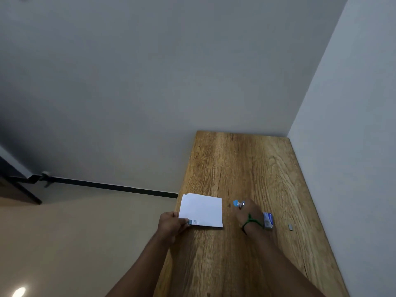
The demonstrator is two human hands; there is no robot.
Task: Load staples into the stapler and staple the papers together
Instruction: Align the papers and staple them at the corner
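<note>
Pinching the near left corner of the papers, the left grip has thumb on top and fingers curled beneath, clamped on the sheets. That hand itself hangs out past the tabletop's left edge, over the floor. The papers lie flat on the tabletop, their left side just at that left edge and their near edge tilted a little.

To the right of the papers, with bare wood between, the right grip lies over the stapler. Only the stapler's blue and metal end shows, sticking out past the fingers toward the far left. The hand is blurred, so I cannot tell whether its fingers are closed round the stapler or only resting on it. A green thread circles the wrist.

A small blue-and-white staple box sits just beside the right wrist on its right, partly hidden by it; whether it is open, or what it holds, cannot be seen. A short grey strip of staples lies alone farther right, apart from the box.

The tabletop's right edge runs against the side wall and its far edge meets the back wall. A long stretch of open wood lies between the things and the back wall, and more lies on the near side under the forearms.
</note>
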